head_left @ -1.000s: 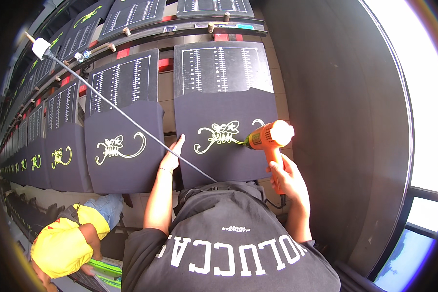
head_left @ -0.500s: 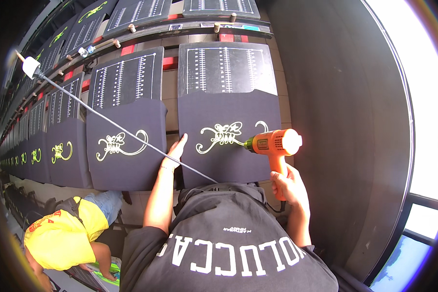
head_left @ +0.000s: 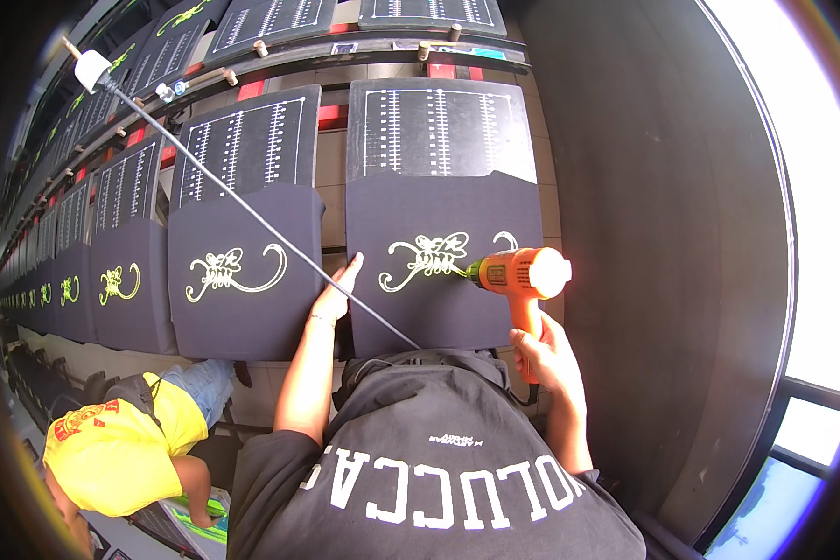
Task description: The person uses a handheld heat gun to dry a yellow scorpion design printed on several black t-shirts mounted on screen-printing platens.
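Note:
My right hand [head_left: 549, 355] is wrapped round the handle of an orange heat gun [head_left: 525, 273], whose nozzle points left, close over a dark fabric piece [head_left: 411, 322]. On that fabric is a pale yellow-green scorpion-like print [head_left: 429, 257]; the gun covers part of its curled tail. The fabric lies over the near part of a black board [head_left: 439, 131] with white ruled lines. My left hand [head_left: 339, 291] rests at the board's left edge, fingers stretched out, with nothing visible in it. A grey cord passes in front of that hand.
To the left, a row of similar boards bears printed dark fabric [head_left: 243, 327]. A white plug [head_left: 91, 71] on the grey cord appears at upper left. A dark wall [head_left: 663, 233] stands at right. A person in a yellow shirt [head_left: 112, 457] bends at lower left.
The heat gun and my right hand have shifted slightly left over the print. My left hand stays at the board's edge. The plug appears a little farther right and higher.

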Action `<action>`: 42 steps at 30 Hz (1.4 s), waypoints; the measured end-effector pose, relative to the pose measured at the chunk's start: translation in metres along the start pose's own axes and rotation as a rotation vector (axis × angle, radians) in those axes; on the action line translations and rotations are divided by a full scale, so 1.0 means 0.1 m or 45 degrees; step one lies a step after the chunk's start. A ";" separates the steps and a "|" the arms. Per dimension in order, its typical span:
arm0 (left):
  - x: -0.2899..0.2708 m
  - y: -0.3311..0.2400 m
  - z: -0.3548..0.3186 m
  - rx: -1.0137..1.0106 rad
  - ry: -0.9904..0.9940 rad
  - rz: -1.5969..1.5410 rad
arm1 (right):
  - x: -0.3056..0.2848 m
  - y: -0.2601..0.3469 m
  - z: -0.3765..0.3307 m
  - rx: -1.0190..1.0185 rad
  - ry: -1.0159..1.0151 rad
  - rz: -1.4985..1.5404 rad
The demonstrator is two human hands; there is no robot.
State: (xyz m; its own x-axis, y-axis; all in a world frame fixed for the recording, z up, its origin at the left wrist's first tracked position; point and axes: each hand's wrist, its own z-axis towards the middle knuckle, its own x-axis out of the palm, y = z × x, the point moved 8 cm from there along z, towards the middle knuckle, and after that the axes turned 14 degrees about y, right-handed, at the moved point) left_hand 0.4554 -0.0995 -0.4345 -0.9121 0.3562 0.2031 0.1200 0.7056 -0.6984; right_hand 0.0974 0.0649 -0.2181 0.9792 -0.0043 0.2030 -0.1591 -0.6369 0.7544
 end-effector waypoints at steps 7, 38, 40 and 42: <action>0.06 -0.04 -0.03 0.001 0.024 -0.029 | 0.03 0.00 0.05 0.032 -0.002 -0.020; 0.09 -0.10 -0.07 0.051 0.074 -0.014 | 0.17 0.12 0.35 -0.019 0.072 -0.117; 0.15 -0.18 -0.14 0.013 -0.005 0.055 | 0.15 0.10 0.37 -0.041 0.064 -0.110; 0.21 -0.28 -0.30 -0.067 -0.176 0.166 | 0.16 0.12 0.37 -0.027 0.024 -0.147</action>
State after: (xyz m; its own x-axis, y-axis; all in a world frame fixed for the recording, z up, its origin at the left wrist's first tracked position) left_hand 0.4442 -0.0937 -0.3898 -0.9321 0.3619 0.0144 0.2578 0.6911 -0.6752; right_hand 0.1160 0.0285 -0.2288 0.9886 0.0826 0.1258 -0.0485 -0.6161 0.7861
